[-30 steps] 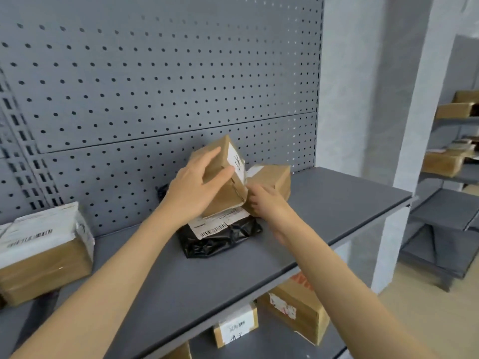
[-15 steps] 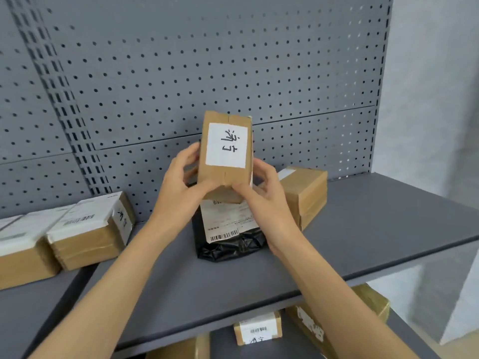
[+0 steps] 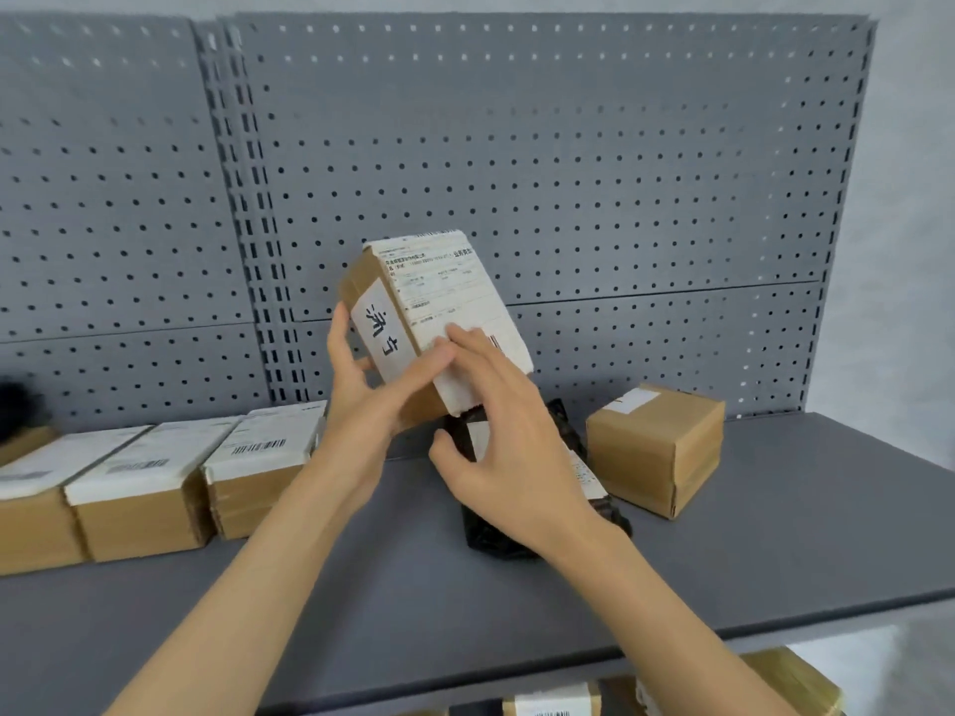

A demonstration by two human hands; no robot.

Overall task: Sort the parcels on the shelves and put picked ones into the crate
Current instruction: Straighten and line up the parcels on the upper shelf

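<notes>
1. Person is holding one box (image 3: 439, 323) up in the air above the shelf (image 3: 775, 550), in front of the pegboard (image 3: 568, 173). Box is tilting, long axis running up-left to down-right, white shipping label facing the camera, a handwritten tag on its narrow left side.
2. Left hand (image 3: 362, 400) is carrying it: fingers wrapping the left edge and underside, grip pressed onto the cardboard. Right hand (image 3: 496, 436) is only touching, fingertips resting on the label face, fingers spread, thumb hanging free below. Looks like a label check.
3. Key relation: the box is already in the left grip, so left is the carrying hand. No crate is showing, so which way it lies cannot be told.
4. Directly under the box, a black bag (image 3: 517, 529) is lying on the shelf, mostly hidden behind the right wrist.
5. Right of the box, a small carton (image 3: 656, 457) is sitting apart from the bag.
6. Left of the box, a row of cartons (image 3: 144, 493) is standing edge to edge.
7. Nothing is blocking a pull-back toward the person, I judge; the bag below matters only if the box is being set down again.
</notes>
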